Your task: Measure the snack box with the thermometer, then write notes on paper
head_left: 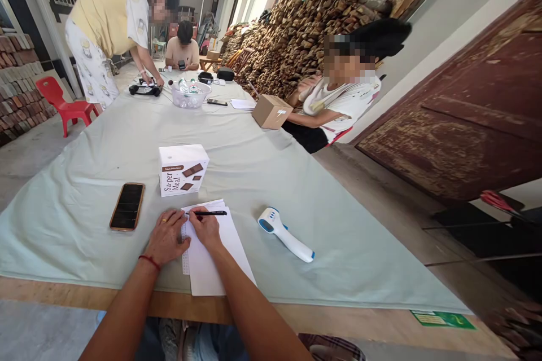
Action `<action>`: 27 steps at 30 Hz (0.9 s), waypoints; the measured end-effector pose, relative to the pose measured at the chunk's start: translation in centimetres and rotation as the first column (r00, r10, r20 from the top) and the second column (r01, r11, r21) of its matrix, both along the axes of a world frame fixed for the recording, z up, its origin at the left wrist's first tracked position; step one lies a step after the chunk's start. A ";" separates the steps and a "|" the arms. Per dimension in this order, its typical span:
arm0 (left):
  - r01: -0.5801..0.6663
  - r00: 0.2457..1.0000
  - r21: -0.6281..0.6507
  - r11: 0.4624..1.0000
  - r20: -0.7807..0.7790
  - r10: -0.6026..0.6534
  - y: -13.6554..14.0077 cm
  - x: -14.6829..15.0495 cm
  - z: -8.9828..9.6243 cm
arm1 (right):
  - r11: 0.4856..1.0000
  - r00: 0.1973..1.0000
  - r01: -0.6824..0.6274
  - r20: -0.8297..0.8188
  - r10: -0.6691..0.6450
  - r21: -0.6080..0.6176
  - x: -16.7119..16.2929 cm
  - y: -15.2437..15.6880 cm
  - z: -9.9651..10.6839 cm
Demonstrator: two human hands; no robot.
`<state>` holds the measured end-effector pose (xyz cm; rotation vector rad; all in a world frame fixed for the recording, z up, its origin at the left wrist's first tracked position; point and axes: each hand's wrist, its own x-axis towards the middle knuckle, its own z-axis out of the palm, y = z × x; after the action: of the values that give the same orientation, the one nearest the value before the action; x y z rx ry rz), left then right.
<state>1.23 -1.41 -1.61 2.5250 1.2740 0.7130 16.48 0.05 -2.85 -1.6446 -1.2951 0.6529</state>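
My right hand [206,228] grips a black pen [214,213], its tip at the upper left part of some white paper sheets [228,254]. My left hand [168,235] lies on the left edge of the sheets, fingers stretched forward; a ring and a red wrist cord show on it. Just beyond the paper stands a white box with chocolate pictures [183,172]. Left of my left hand lies a phone [127,206] in an orange-brown case. To the right of the paper rests a white and blue forehead thermometer [284,233].
A pale green cloth covers the long table [339,259]. Farther off are a cardboard box [271,111], a clear basin [190,96] with bottles, and black items. One person leans at the far left, another sits at the far end, a third sits at the right. A red chair [65,102] stands left.
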 end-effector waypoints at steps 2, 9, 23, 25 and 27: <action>-0.001 1.000 0.000 1.000 -0.002 0.001 0.0 0.0 0.0 | 1.000 1.000 -0.003 -0.007 0.003 -0.003 0.0 0.0 0.1; -0.005 0.999 0.014 1.000 -0.033 0.005 0.0 -0.1 0.1 | 0.999 0.997 -0.019 -0.070 0.022 0.050 -0.1 0.0 -0.1; -0.014 0.999 0.015 1.000 -0.034 0.015 -0.1 -0.3 0.1 | 0.984 0.985 -0.034 -0.161 0.063 0.177 -0.6 0.5 -1.2; -0.013 1.000 0.022 1.000 -0.027 0.014 -0.1 -0.3 -0.1 | 0.984 0.987 -0.036 -0.147 0.062 0.174 -0.6 0.6 -1.3; -0.016 1.000 0.027 0.999 -0.023 0.017 -0.1 -0.3 -0.1 | 0.981 0.988 -0.039 -0.139 0.066 0.190 -0.6 0.6 -1.3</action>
<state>0.90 -1.48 -1.75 2.5548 1.3030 0.7108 15.84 0.70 -4.15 -1.3898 -1.2580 0.6496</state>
